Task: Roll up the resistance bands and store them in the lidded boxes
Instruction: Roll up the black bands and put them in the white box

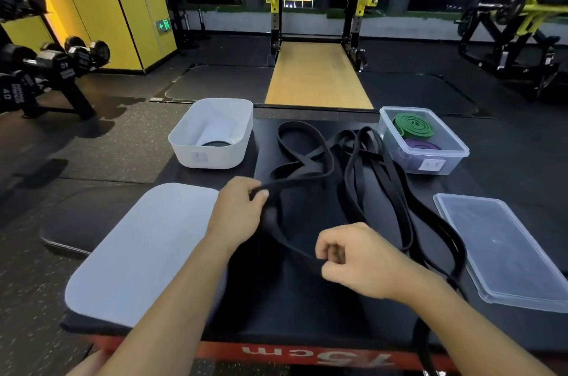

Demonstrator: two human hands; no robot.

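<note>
Left hand (242, 206) pinches a strand of the loose black rubber resistance bands (307, 160) between thumb and curled fingers, left of centre on the black padded platform with a red front edge (292, 298). Right hand (353, 259) has its fingers curled tight, gripping another part of the same black strand nearer the camera; the strand runs taut between the two hands.

The rest of the black bands lie in a tangled heap of loops across the middle of the platform. One strand trails off the front edge at the right.

An opaque white rounded plastic box (206, 157) sits lid off at far left, with a dark round item inside; can't tell what it is. Its flat pale grey rounded lid (144, 252) lies near left, beside the left forearm.

A clear rectangular plastic box (442, 168) stands at far right, open, holding a rolled green band (413, 126) and a rolled purple band (422, 145). Its clear rectangular lid (504, 249) lies flat at near right.

A black dumbbell rack (46, 68) stands on the floor at left.
</note>
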